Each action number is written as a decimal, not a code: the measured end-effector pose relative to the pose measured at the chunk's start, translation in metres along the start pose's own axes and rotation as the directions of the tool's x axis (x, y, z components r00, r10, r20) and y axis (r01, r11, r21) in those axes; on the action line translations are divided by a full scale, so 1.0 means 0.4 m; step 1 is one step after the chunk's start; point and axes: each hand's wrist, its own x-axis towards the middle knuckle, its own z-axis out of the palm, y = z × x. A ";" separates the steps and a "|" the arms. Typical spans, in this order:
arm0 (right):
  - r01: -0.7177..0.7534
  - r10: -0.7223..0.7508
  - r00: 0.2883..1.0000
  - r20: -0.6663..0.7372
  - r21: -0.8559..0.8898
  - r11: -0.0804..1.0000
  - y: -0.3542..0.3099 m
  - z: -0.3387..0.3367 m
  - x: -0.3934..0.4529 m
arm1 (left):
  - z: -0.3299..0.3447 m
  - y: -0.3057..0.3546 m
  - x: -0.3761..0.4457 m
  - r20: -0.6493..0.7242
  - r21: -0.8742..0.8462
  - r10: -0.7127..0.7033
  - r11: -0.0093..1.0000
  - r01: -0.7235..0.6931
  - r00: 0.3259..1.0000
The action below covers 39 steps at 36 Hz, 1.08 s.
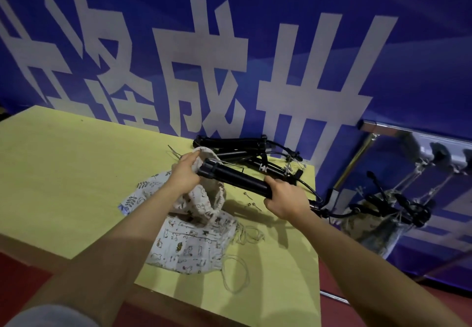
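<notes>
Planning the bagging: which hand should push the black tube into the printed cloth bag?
Right: the right hand grips the black tube; the left hand holds the printed cloth bag at its tip.

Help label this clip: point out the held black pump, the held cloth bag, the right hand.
black pump (pixel 235 179), head view, middle of barrel.
cloth bag (pixel 207 196), head view, printed side below mouth.
right hand (pixel 286 199), head view, back of hand.

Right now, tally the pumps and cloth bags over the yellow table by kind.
Black pumps: 4, one gripped by the right hand, about three overlapping behind.
Cloth bags: 3, one gripped by the left hand.
Total: 7.
</notes>
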 end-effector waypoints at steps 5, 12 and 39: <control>-0.007 0.008 0.999 0.037 -0.024 1.000 -0.009 0.004 0.009 | 0.026 0.032 -0.017 0.093 0.286 0.109 0.949 -0.132 0.990; 0.029 -0.024 0.999 0.049 -0.114 0.993 -0.027 -0.015 0.031 | 0.029 0.041 -0.027 0.052 0.556 0.182 0.811 -0.179 0.982; 0.377 -0.547 0.830 -0.110 -0.612 0.695 -0.155 -0.065 0.124 | 0.075 0.076 -0.055 0.201 0.482 0.222 0.825 -0.294 0.954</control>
